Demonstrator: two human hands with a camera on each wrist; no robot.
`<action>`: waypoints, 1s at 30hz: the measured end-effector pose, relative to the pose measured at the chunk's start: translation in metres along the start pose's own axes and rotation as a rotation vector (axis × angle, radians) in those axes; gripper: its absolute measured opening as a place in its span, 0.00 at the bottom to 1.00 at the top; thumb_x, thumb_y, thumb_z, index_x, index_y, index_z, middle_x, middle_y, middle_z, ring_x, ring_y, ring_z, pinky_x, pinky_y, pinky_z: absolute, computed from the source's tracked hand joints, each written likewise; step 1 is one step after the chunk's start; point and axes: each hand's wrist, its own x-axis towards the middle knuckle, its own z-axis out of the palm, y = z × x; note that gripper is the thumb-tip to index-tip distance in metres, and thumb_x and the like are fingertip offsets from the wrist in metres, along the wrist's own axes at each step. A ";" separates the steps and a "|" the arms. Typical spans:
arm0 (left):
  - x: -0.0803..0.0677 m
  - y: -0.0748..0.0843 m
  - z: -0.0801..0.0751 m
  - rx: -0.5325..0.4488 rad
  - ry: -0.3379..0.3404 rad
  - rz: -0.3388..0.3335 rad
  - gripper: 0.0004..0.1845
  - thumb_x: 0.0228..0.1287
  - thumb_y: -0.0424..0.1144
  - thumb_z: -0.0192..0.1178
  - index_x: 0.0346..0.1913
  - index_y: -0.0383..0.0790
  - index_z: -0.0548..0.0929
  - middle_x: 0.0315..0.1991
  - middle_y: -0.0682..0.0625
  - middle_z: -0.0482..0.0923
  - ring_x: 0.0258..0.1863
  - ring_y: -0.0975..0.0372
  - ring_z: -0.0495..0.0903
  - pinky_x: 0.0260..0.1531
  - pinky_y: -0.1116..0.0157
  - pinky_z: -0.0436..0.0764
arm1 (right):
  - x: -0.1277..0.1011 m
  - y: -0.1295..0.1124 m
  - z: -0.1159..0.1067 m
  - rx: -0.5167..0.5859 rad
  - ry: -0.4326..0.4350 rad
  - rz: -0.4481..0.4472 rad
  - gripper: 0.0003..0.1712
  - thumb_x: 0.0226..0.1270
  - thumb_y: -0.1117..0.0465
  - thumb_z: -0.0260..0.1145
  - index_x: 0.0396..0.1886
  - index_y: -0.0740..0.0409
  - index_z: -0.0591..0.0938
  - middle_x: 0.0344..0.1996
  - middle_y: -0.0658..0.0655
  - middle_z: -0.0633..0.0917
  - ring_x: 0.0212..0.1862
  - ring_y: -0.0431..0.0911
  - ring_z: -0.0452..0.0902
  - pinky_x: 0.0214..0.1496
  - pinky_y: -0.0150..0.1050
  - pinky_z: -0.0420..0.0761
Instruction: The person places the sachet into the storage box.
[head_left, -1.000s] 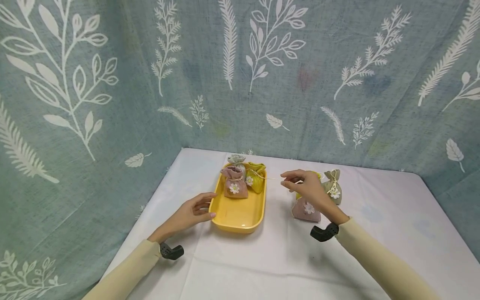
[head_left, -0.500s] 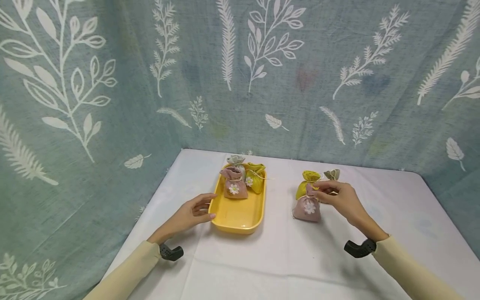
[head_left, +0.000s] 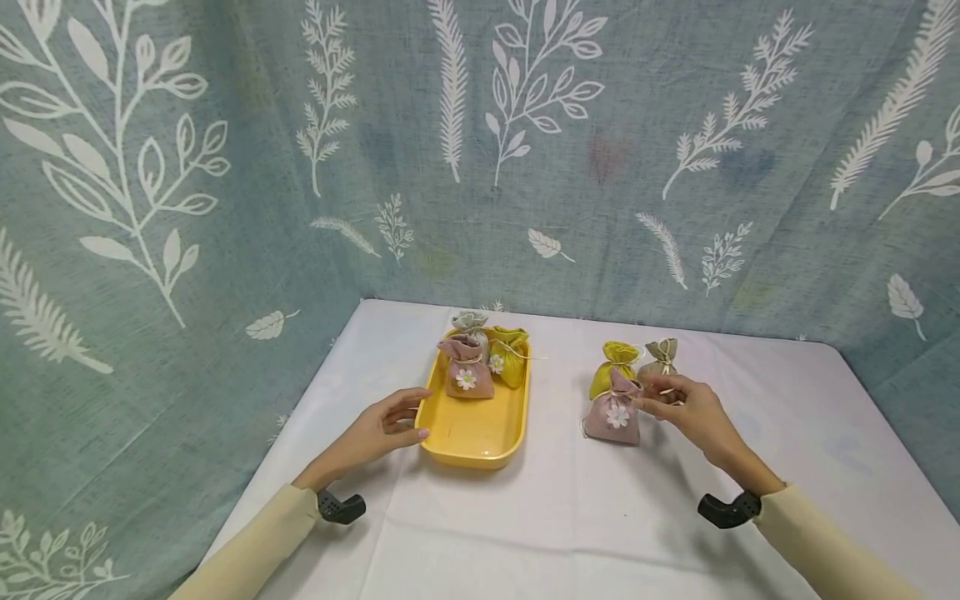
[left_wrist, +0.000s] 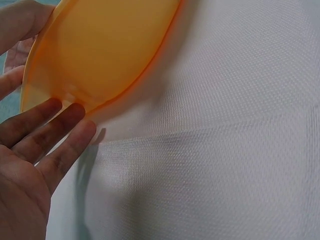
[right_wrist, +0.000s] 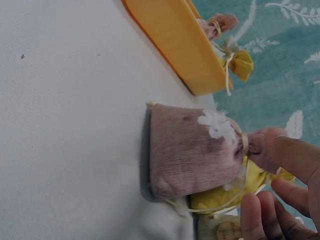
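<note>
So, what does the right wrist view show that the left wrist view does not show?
Only the right wrist view shows the pink pouch with its white flower, the right hand pinching its tied neck, and a yellow pouch behind it. Only the left wrist view shows the left hand, its straight fingers touching the tray's edge. Both views share the yellow tray and the white tablecloth.
</note>
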 end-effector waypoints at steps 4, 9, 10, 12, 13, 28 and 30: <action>0.001 -0.001 0.000 0.009 0.004 -0.001 0.37 0.65 0.48 0.73 0.74 0.59 0.69 0.69 0.46 0.73 0.65 0.53 0.76 0.65 0.56 0.78 | 0.002 0.006 0.005 0.029 -0.013 0.027 0.35 0.66 0.49 0.76 0.68 0.61 0.79 0.48 0.61 0.85 0.44 0.45 0.79 0.42 0.38 0.85; 0.001 -0.001 0.000 0.002 0.002 0.009 0.37 0.66 0.48 0.73 0.74 0.59 0.69 0.69 0.46 0.73 0.65 0.53 0.76 0.65 0.56 0.79 | 0.004 0.012 0.012 0.072 -0.044 0.054 0.37 0.66 0.50 0.76 0.68 0.66 0.77 0.53 0.64 0.86 0.49 0.43 0.81 0.46 0.38 0.86; 0.001 -0.001 0.000 0.000 0.001 0.011 0.37 0.65 0.49 0.73 0.74 0.59 0.69 0.69 0.46 0.73 0.65 0.53 0.76 0.65 0.56 0.78 | 0.004 0.012 0.013 0.083 -0.048 0.055 0.36 0.66 0.51 0.76 0.67 0.67 0.78 0.53 0.64 0.86 0.49 0.43 0.82 0.46 0.38 0.86; 0.000 -0.002 0.000 -0.005 -0.001 0.014 0.37 0.65 0.49 0.73 0.74 0.59 0.69 0.69 0.46 0.73 0.65 0.53 0.76 0.65 0.56 0.78 | 0.005 0.014 0.016 0.098 -0.056 0.048 0.32 0.66 0.52 0.76 0.63 0.67 0.81 0.52 0.64 0.86 0.48 0.43 0.83 0.45 0.38 0.86; 0.000 -0.002 0.000 -0.006 -0.002 0.015 0.37 0.65 0.49 0.73 0.75 0.59 0.69 0.69 0.46 0.73 0.65 0.53 0.76 0.65 0.56 0.78 | 0.005 0.015 0.017 0.105 -0.060 0.044 0.31 0.66 0.52 0.76 0.62 0.67 0.82 0.53 0.64 0.87 0.49 0.43 0.83 0.45 0.38 0.86; 0.000 -0.003 0.001 -0.015 0.005 0.023 0.37 0.65 0.49 0.73 0.74 0.59 0.69 0.68 0.44 0.74 0.64 0.53 0.77 0.64 0.57 0.79 | 0.006 0.017 0.029 0.125 -0.047 -0.004 0.20 0.63 0.56 0.79 0.49 0.64 0.89 0.38 0.57 0.84 0.36 0.42 0.74 0.29 0.35 0.77; 0.000 -0.003 0.001 -0.018 0.006 0.020 0.36 0.65 0.49 0.73 0.74 0.59 0.69 0.68 0.44 0.73 0.64 0.53 0.77 0.64 0.57 0.79 | 0.006 0.016 0.030 0.115 -0.038 -0.018 0.16 0.62 0.57 0.79 0.44 0.63 0.91 0.40 0.56 0.84 0.37 0.42 0.74 0.29 0.34 0.78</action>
